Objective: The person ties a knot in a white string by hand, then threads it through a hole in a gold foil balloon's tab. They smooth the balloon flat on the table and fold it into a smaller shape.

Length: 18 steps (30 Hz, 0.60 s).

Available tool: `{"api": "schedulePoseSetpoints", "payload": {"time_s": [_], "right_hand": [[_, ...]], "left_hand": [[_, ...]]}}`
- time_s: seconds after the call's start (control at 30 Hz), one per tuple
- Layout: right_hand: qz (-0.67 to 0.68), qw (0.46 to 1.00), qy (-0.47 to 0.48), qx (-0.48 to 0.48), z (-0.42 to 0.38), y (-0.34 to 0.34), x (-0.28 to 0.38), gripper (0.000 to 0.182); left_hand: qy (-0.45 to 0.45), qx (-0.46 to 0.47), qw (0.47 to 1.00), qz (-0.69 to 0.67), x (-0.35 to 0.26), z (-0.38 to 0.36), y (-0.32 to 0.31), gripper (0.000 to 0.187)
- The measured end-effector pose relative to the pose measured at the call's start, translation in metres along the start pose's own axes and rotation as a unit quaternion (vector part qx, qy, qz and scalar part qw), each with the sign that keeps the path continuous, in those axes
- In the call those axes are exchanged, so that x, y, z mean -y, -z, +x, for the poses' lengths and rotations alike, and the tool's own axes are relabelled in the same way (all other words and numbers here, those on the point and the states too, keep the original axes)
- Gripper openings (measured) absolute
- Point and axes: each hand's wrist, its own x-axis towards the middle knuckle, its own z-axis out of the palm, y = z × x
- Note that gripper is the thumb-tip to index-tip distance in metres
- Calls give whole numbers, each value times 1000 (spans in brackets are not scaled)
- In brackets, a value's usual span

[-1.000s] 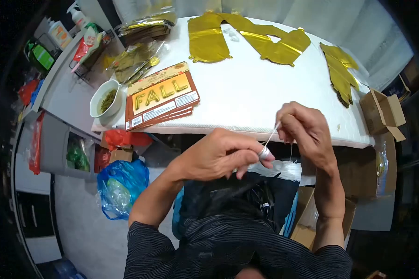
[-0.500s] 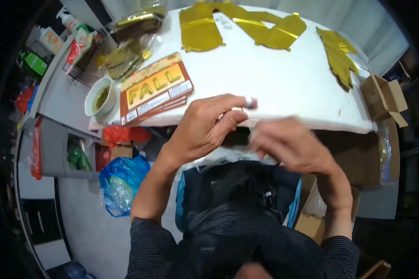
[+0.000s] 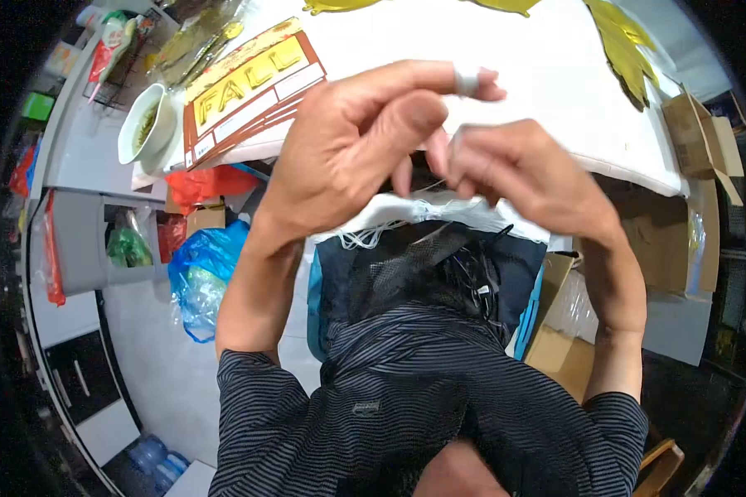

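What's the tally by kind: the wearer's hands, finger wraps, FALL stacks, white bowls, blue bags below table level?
Hands: 2 (left hand, right hand)
Finger wrap: 1
FALL stack: 1
Bowl: 1
Blue bag: 1
Total: 6

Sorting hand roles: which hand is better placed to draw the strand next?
Right, probably. The right hand has its fingers bunched near the thin pale strand, though blur hides its grip. The left hand extends an index finger bearing a white wrap.
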Motion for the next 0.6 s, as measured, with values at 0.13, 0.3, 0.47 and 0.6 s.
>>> {"api": "schedulePoseSetpoints", "payload": {"time_s": [0.13, 0.3, 0.47, 0.6], "right_hand": [[134, 985, -52, -97, -7, 8, 20, 27], [38, 998, -27, -40, -1, -3, -8, 27], [110, 984, -81, -113, -8, 18, 16, 30], [15, 998, -37, -45, -5, -2, -10, 27]], "left_hand": [[90, 78, 980, 161, 5, 4, 8, 33], [25, -7, 993, -113, 2, 3, -6, 43], [138, 79, 984, 84, 10, 0, 7, 38], [81, -21, 994, -66, 13, -5, -8, 36]]}}
